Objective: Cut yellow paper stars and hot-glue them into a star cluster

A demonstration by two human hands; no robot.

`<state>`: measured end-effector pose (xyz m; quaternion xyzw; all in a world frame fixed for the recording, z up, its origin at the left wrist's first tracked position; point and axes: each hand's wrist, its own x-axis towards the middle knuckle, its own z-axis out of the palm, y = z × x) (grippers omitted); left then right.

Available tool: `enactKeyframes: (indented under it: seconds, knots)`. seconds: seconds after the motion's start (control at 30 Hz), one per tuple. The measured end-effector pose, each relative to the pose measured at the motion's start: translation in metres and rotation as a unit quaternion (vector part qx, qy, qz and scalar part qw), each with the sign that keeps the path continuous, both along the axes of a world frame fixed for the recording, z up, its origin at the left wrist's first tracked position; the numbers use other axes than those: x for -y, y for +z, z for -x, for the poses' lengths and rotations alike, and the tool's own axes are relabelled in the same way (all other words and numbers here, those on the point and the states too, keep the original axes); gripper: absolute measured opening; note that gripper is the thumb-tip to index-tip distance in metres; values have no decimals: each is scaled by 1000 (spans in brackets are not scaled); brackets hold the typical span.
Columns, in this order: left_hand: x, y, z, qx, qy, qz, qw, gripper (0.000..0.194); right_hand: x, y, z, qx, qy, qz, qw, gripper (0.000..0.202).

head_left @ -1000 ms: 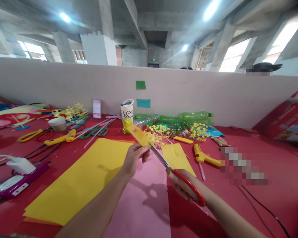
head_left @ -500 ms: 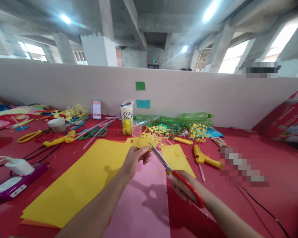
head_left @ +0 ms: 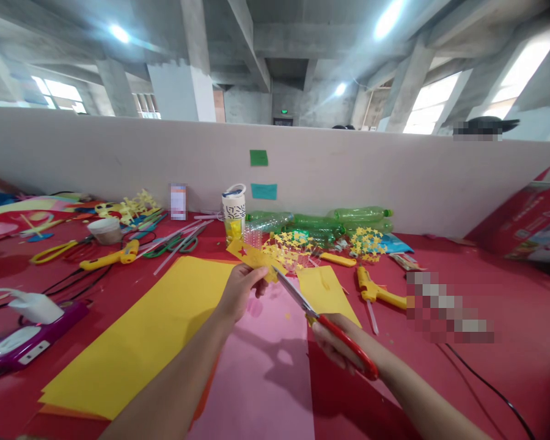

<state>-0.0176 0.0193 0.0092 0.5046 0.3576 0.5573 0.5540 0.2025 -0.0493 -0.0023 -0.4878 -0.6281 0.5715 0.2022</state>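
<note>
Yellow star-punched paper strip (head_left: 252,256) raised against red-handled scissors (head_left: 323,321)

Pale partition (head_left: 348,177), concrete ceiling beams (head_left: 252,43), bright windows (head_left: 431,107).

No legible text was recorded. Black markings were seen on the white cup (head_left: 234,208) and print on the small card (head_left: 178,201) standing against the partition (head_left: 394,177), but neither could be read. Printing on the red box (head_left: 531,229) at far right was blurred; a green lit sign (head_left: 283,112) in the background was too small to read.
</note>
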Motion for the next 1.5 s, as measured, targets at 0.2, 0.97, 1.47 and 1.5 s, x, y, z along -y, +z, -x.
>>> enactKeyframes:
  seconds: [0.2,0.97,1.47,1.5]
  knots:
    - [-6,-3,5,-5,-4,14,1000,17,-1,-2,0,21,1,5,1000,44]
    - [2,6,-1,-5,-2,-43,999,15,1,-1,4,5,-6,-4,1000,44]
    - [2,7,2,-20,-14,-38,999,14,1,-3,7,16,-14,-4,1000,44]
    - [3,7,0,-11,-24,-29,999,15,1,-3,7,15,-19,-6,1000,43]
